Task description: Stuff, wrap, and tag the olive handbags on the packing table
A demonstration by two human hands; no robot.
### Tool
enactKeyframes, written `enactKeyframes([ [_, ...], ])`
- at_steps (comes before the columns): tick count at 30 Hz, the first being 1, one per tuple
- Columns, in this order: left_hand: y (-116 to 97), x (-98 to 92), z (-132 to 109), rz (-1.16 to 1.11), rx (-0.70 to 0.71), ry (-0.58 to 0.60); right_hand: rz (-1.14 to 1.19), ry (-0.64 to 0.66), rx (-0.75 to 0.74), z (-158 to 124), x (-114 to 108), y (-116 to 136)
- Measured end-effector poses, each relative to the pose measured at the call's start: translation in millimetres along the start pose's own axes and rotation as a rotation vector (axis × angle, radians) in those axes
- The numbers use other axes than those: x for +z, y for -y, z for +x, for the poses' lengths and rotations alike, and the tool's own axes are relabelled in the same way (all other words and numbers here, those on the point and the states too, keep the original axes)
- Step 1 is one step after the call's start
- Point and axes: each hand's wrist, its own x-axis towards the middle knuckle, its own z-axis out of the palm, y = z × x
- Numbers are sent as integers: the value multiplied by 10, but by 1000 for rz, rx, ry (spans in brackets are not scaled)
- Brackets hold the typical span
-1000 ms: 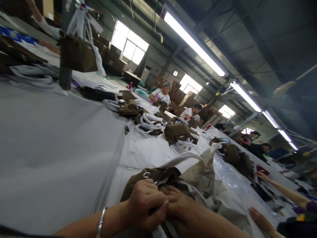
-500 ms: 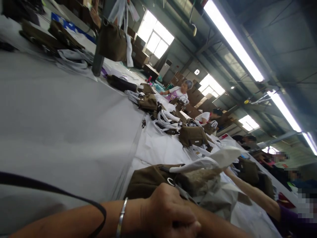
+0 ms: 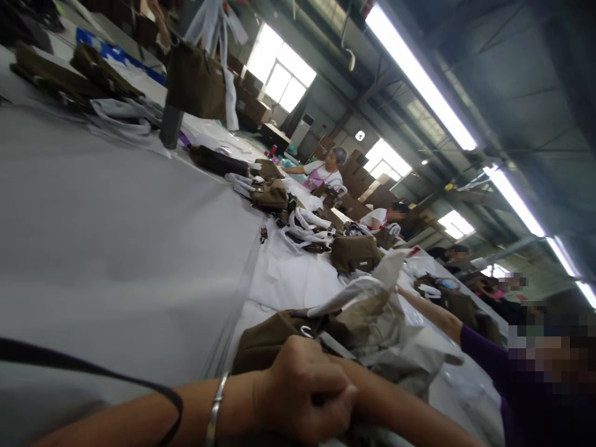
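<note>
My left hand (image 3: 305,391), with a silver bracelet at the wrist, is closed in a fist at the bottom centre; whatever it grips is hidden. Behind it my right forearm (image 3: 395,397) comes in from the lower right, and my right hand is hidden behind the left one. Just beyond both lies an olive-brown bag (image 3: 265,338) with a metal ring and a white-wrapped handle (image 3: 347,295). Crumpled pale paper (image 3: 400,341) sticks out at the bag's right side.
A grey-white table surface (image 3: 116,230) fills the left. More brown bags (image 3: 356,253) with wrapped handles lie along the worktable. Another bag (image 3: 195,81) hangs by a post (image 3: 171,124). A person in a purple sleeve (image 3: 487,354) reaches in from the right; others work farther back.
The view has shifted slightly, so most things sit farther left. The purple-sleeved person shows more at the right, and the crumpled paper has changed shape. My left hand remains closed.
</note>
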Motion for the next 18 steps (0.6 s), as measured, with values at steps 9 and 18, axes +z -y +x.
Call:
enactKeyframes([
  [9, 88, -311, 128, 437, -329, 202, -357, 154, -358, -524, -1567, 870],
  [18, -198, -113, 908, -75, -604, 873, -3, -738, 286, -1639, -1740, -872],
])
